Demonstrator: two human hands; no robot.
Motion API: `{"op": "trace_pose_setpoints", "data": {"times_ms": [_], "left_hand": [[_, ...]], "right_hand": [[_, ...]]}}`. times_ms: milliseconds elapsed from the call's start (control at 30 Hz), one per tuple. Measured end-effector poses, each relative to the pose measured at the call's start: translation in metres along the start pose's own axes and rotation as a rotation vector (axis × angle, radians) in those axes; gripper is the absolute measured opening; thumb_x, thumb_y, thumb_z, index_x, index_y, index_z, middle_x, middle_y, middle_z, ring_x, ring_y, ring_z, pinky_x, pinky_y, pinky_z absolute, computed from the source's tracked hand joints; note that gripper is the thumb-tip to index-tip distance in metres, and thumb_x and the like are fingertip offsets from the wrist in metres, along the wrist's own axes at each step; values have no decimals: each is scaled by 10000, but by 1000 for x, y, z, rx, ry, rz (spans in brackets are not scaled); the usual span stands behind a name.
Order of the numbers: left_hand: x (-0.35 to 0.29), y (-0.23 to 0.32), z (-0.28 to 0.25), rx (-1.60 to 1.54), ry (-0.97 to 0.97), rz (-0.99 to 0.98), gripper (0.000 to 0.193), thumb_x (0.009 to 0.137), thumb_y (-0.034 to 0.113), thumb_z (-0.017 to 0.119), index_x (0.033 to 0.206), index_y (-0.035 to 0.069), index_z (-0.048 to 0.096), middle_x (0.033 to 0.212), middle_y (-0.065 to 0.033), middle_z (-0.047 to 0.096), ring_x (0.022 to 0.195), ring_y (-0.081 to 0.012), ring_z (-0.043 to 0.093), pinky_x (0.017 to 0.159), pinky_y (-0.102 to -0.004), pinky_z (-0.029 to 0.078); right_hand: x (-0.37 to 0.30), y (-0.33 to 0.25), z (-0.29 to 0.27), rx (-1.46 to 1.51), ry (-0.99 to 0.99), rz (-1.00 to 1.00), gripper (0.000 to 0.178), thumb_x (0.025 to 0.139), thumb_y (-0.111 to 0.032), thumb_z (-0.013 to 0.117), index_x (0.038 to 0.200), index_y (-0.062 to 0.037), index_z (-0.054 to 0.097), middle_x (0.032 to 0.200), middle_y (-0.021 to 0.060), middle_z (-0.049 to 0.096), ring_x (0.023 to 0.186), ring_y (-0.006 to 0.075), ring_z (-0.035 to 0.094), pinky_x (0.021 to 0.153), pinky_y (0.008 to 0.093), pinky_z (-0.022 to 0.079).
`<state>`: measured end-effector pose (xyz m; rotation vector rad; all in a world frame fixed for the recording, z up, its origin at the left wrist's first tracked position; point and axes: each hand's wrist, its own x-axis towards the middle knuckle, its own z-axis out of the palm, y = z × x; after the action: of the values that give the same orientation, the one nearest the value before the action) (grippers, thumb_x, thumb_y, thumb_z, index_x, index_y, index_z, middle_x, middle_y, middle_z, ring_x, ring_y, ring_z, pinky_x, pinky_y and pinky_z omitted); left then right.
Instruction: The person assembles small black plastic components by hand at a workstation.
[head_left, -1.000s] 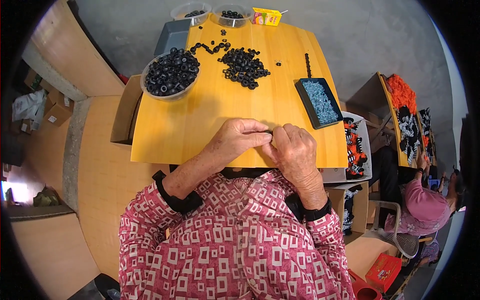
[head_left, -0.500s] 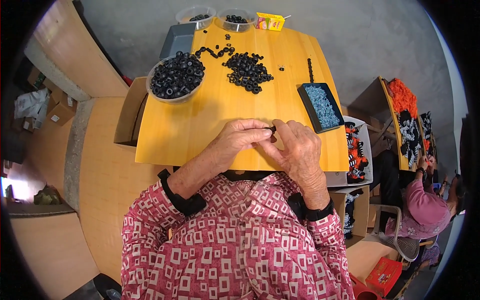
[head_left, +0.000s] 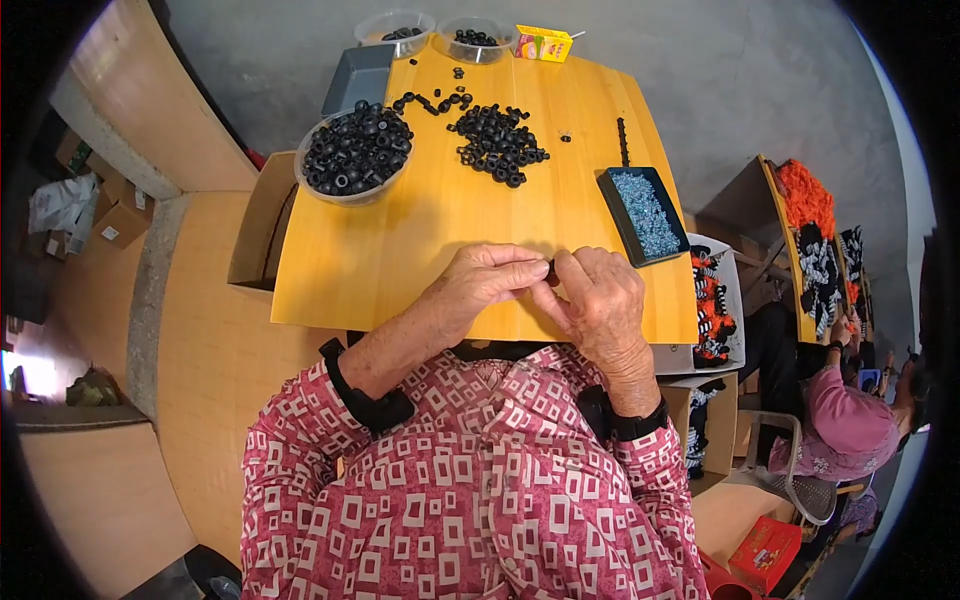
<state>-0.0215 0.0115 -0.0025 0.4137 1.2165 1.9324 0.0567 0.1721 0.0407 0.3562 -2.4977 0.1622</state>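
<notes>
Left hand (head_left: 485,283), right hand (head_left: 608,295), pinching a dark piece (head_left: 552,270) mid-frame, round black beads (head_left: 358,150) in clear bowl (head_left: 347,199), upper left

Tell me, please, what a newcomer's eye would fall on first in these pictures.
Probably the clear round bowl on the left of the yellow table, heaped with black bead-like parts, and the loose black pile to its right. Next comes the dark rectangular tray of small blue-grey pieces near the table's right edge. At the near side, the left hand pinches a small black piece, with the right hand close beside it.
</notes>
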Motion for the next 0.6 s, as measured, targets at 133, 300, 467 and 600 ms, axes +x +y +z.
{"op": "trace_pose_setpoints", "data": {"times_ms": [133,300,467,600], "left_hand": [[-1,7,-7,215,-103,39,330,962,245,615,1124,-39,660,980,-66,694,940,-107,612,867,-254,472],[-5,11,-4,252,-65,26,254,950,194,610,1037,-33,685,941,-34,683,883,-92,589,825,-241,462],[-6,-2,-1,253,-8,63,240,932,183,633,1024,-31,691,937,-29,679,890,-87,587,822,-237,463],[-2,-1,4,242,30,43,232,927,178,636,1008,-30,701,931,-21,675,888,-83,578,814,-237,460]], "right_hand": [[-1,-2,-5,-12,-2,-28,242,742,-175,784,827,-27,613,638,75,511,573,252,553,538,367,444],[-5,1,3,0,-22,-87,304,789,-219,754,708,-83,495,639,73,472,567,239,538,537,357,439],[-10,7,6,-14,-23,-138,315,797,-237,749,705,-81,491,638,71,466,559,236,530,533,348,445],[-13,15,10,10,-13,-164,297,767,-201,756,700,-80,493,631,67,464,550,233,521,521,347,436]]}}
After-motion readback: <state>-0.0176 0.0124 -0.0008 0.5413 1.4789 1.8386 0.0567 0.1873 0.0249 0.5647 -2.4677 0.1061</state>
